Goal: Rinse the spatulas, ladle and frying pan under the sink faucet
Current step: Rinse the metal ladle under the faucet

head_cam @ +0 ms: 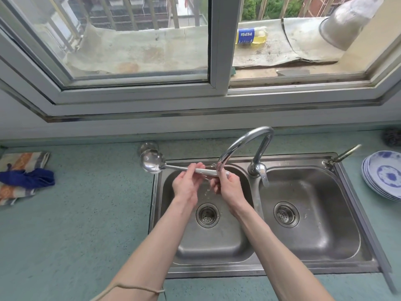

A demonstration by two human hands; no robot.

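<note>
While water runs from the faucet [245, 146] into the left basin, the scene reads so:

Step in hand: rinsing the ladle [173, 167]; its white handle lies crosswise right under the faucet's spout, over the left basin of the sink [303, 270].
Ladle bowl: polished steel, round and deep, jutting left of the faucet past the sink's rim, above the countertop [76, 224].
Left hand [187, 183]: fingers pinch the handle near its middle, left of the spout.
Right hand [226, 185]: fingers curl round the handle's end, just below the spout.
Next move, as a judgement: the bowl looks outside the stream, so it likely needs sliding right, under the spout; wet steel calls for a firm grasp.
Spatulas and frying pan: not visible anywhere near the faucet.
Sink: brushed stainless, two rounded basins, a perforated drain in each.
Faucet: chrome gooseneck, smooth and glossy, mounted between the basins.
Countertop: speckled pale green, matte.
Plates [384, 177]: glazed blue and white, stacked well right of the faucet.
Cloths [23, 177]: crumpled, blue over striped orange, far left of the faucet.
</note>
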